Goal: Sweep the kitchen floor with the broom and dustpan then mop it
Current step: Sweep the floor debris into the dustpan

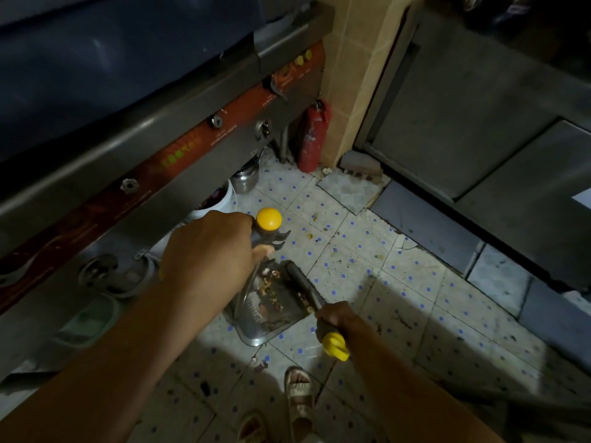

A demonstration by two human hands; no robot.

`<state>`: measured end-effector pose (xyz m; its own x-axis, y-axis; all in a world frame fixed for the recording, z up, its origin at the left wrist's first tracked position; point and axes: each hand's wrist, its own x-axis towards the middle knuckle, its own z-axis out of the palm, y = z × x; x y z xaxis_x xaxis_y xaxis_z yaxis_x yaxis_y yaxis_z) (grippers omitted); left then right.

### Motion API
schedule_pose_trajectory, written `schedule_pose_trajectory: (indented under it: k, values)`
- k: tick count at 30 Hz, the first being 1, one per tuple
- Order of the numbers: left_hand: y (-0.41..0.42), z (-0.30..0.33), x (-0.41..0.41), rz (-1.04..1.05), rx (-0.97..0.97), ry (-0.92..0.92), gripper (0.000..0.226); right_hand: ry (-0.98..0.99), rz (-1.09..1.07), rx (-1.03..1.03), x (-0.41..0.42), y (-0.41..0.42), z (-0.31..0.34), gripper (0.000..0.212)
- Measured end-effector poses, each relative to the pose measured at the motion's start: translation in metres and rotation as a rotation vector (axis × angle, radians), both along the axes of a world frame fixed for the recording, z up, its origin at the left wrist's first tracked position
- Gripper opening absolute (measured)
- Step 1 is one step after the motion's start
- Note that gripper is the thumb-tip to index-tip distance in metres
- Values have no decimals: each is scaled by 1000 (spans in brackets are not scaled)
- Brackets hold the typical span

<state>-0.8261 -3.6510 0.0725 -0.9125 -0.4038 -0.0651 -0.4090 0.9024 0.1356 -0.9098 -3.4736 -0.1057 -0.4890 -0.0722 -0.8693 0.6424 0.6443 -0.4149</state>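
Sweeping stage, judged partly done: dustpan (271,311) on the floor holds food scraps; crumbs and stains remain on nearby tiles; mopping not begun, no mop in view. Left hand (208,251) grips the dustpan's upright, yellow-capped handle; right hand (339,318) grips the broom handle (307,289), head inside the pan. Floor (399,282): pale blue-dotted tiles, some cracked. Surroundings: steel stove front (160,148), red fire extinguisher (311,135), white bucket (217,199).
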Motion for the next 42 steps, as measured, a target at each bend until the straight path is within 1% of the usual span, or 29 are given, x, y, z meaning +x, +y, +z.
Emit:
schedule_pose_trajectory:
  k: [2,7,10,12,14,16,17,20,22,26,29,31,34,37,42]
  values:
    - [0,7,-1,11,-2,13,44,46,6,30,-3,0,6,17]
    - [-1,12,-14,10,18,31,53,141,-20,45,-24,1,9,31]
    - [0,8,-28,-6,51,25,54,155,-84,51,-47,3,-7,40]
    - [2,5,-40,-6,43,21,50,164,-113,75,-65,5,-17,38]
    - [4,-1,-55,-4,22,3,45,155,-114,73,-87,8,-32,31]
    - [5,-7,-71,-3,17,-23,44,193,-122,85,-112,11,-48,26]
    - [5,-11,-80,-4,23,-25,47,219,-138,102,-125,13,-57,26]
    - [6,-22,-103,-3,38,-4,50,230,-167,99,-158,10,-58,33]
    - [6,-28,-117,-6,57,-9,50,244,-128,118,-177,5,-54,26]
    - [7,-42,-139,-1,49,-2,53,270,-64,173,-203,0,-65,36]
    - [10,-52,-146,1,79,23,55,238,24,233,-202,1,-76,41]
    - [10,-55,-147,5,112,23,53,214,122,304,-193,5,-78,45]
    - [11,-53,-142,0,99,2,50,200,225,375,-171,16,-74,49]
    - [15,-45,-130,-8,112,-25,49,183,288,382,-150,26,-65,52]
    - [18,-30,-100,-49,31,-32,49,154,346,346,-114,28,-48,55]
